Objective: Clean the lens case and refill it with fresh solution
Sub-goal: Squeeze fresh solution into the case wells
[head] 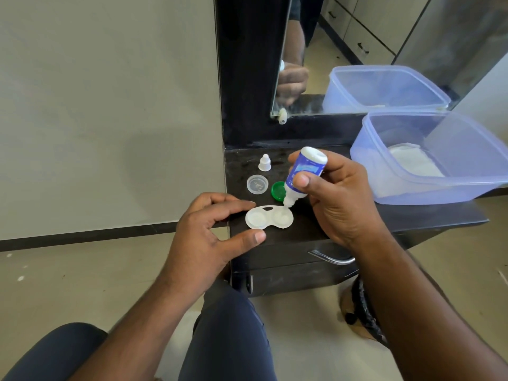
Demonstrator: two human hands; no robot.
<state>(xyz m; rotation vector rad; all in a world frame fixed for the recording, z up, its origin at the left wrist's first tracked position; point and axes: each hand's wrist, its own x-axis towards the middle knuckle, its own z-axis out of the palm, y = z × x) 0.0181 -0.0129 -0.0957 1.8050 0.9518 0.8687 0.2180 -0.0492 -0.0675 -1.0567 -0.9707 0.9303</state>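
Observation:
A white two-well lens case point(268, 217) lies open on the dark counter point(302, 229) near its left front corner. My left hand point(211, 229) pinches the case's left end between forefinger and thumb. My right hand point(334, 198) holds a small blue-and-white solution bottle point(302, 171) upside down, nozzle tip just over the case's right well. Behind the case lie a clear lid point(257, 184), a green lid point(278, 191) partly hidden by the bottle, and the bottle's white cap point(264, 162), standing upright.
A translucent blue plastic tub point(412, 185) with white material inside fills the counter's right side. A mirror point(384, 45) leans behind it. A metal drawer handle point(331, 259) sits below the counter edge. My knees are in front of the cabinet.

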